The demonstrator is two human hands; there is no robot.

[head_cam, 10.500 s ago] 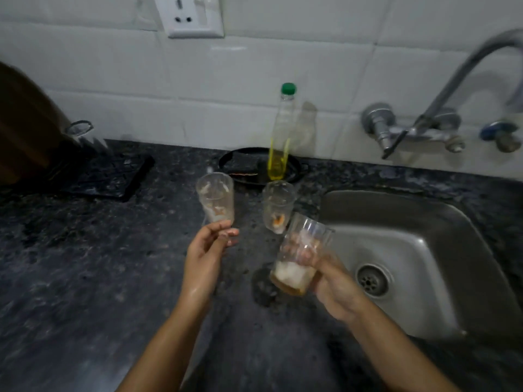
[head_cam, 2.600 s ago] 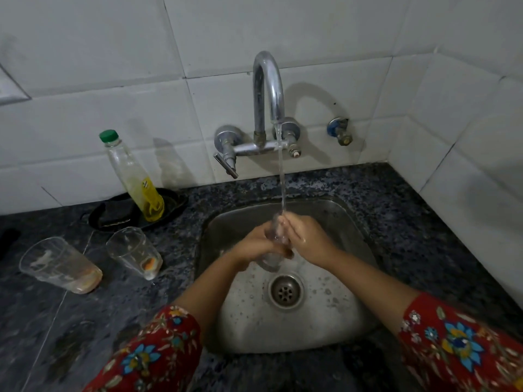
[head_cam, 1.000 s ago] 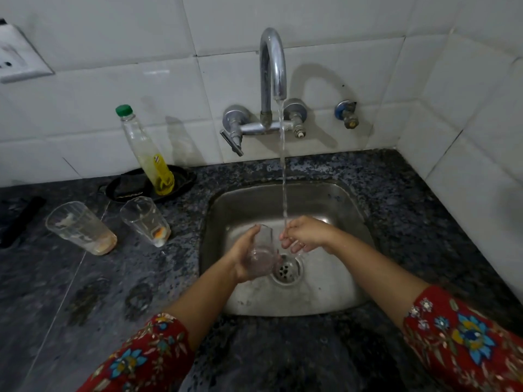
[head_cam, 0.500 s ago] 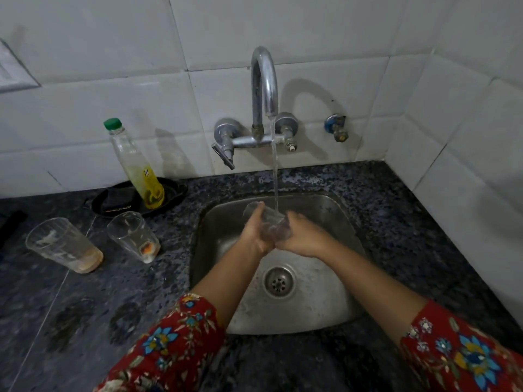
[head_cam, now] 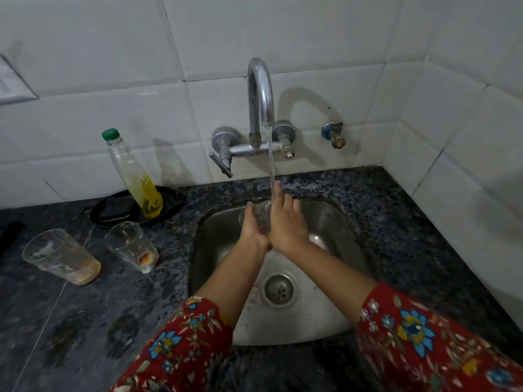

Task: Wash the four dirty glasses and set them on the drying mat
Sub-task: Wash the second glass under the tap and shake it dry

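On the dark speckled table (head_cam: 396, 222), left of the steel sink (head_cam: 343, 222), we saw two glasses standing side by side but apart. The larger dirty glass (head_cam: 60, 257) had brownish dregs at its bottom, and the smaller dirty glass (head_cam: 133, 247) had an orange bit at its bottom. Behind them a green-capped bottle (head_cam: 133, 176) with yellow liquid stood in a black dish (head_cam: 113, 213) against the white tiles. The curved tap (head_cam: 260, 89) ran a thin stream of water (head_cam: 270, 159) down over the sink, and a blue-handled valve (head_cam: 334, 134) sat on the wall to its right.

Both forearms, in red flowered sleeves (head_cam: 424, 340), reached over the drain (head_cam: 278, 290). The clear glass (head_cam: 256, 212) was above the basin, under the stream, between the two hands. The left hand (head_cam: 253, 230) was curled around it and gripped it. The right hand (head_cam: 285, 224) lay flat against its other side, fingers (head_cam: 278, 190) straight and pointing up into the water, grasping nothing.
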